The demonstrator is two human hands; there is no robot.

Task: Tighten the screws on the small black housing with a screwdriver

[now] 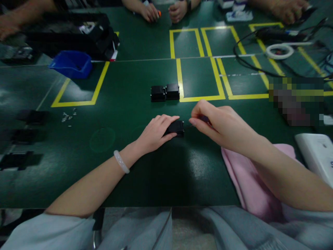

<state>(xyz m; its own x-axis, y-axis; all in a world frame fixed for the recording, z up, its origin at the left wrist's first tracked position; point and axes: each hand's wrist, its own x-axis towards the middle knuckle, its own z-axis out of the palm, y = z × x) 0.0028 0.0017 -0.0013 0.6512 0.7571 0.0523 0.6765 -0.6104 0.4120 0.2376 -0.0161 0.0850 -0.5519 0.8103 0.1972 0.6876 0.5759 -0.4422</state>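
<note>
My left hand (154, 133) is wrapped around a small black box-shaped part (176, 128) and holds it down on the green table. Small shiny metal bits stick out of the part's right end. Just to the right, my right hand (214, 119) is closed in a pinch, its fingertips a short gap from that end. What sits in the pinch is too dark and small to make out. Beyond my hands, two similar black parts (158, 93) lie side by side, close together.
Small metal pieces (69, 117) lie scattered at left, near several dark blocks (17, 159). A blue bin (71, 65) stands before a black rack (70, 38). Pink cloth (236, 166), a white device (316, 154) and cables are at right. Other people's hands (178, 12) rest across the table.
</note>
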